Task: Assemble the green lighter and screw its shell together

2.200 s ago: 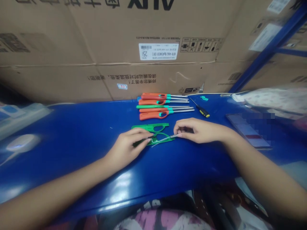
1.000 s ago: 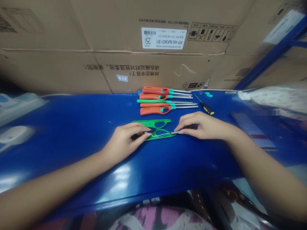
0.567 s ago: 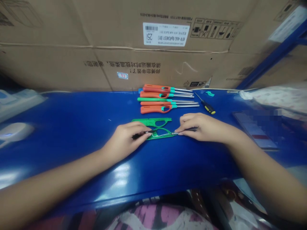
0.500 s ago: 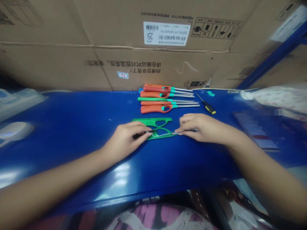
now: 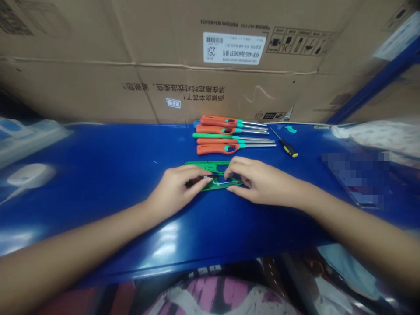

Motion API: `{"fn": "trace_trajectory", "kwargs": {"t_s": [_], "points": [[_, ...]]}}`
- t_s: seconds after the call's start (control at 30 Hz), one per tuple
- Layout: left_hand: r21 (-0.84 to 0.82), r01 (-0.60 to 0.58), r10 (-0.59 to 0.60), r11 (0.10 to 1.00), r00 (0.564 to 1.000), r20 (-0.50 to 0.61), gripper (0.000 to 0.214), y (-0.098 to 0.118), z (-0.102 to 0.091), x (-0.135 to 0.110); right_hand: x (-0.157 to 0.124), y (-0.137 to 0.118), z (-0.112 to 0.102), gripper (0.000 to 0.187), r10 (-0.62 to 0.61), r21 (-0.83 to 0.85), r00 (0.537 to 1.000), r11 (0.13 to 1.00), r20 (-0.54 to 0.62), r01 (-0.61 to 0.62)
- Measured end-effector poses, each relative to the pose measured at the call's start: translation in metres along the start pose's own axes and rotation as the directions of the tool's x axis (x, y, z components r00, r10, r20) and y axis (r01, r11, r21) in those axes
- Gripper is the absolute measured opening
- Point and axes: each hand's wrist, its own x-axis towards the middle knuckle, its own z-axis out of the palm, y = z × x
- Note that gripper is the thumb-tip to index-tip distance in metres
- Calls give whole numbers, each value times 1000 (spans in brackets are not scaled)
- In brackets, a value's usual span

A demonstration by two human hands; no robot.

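Green plastic lighter shell [image 5: 210, 166] lies flat. Left hand [image 5: 175, 190] pinches a dark strip [image 5: 189, 183]; right hand [image 5: 260, 181] rests open across the shell.

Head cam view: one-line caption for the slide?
Left hand and right hand over a green plastic lighter shell on a blue bench, orange and green utility lighters lined up beyond.

Lighters [image 5: 229, 135] lie on the bench [image 5: 98, 175] — screwdriver [image 5: 288, 148] just right, probably a phone [image 5: 354, 179] beyond.
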Motion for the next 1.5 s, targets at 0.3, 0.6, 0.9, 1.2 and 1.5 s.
{"fn": "trace_trajectory", "kwargs": {"t_s": [0.3, 0.6, 0.9, 1.2, 1.5], "points": [[-15, -24, 24, 1000, 1000, -3, 12, -1, 0, 0, 12, -4, 15, 10, 91, 46, 996, 995, 0, -91], [-39, 19, -19, 999, 1000, 1, 13, -1, 0, 0, 10, -4, 15, 7, 92, 193, 996, 977, -12, -88], [-31, 33, -32, 999, 999, 36, 13, -1, -1, 0, 3, 12, 24, 8, -233, 110, 954, 960, -190, 257], [-64, 42, -41, 997, 999, 16, 13, -1, 2, 0, 7, 19, 14, 11, -78, 392, 995, 915, -56, 94], [-115, 98, -96, 989, 995, 19, 10, -1, 5, 3, 8, 16, 19, 10, -122, 281, 988, 949, -91, 143]]}}
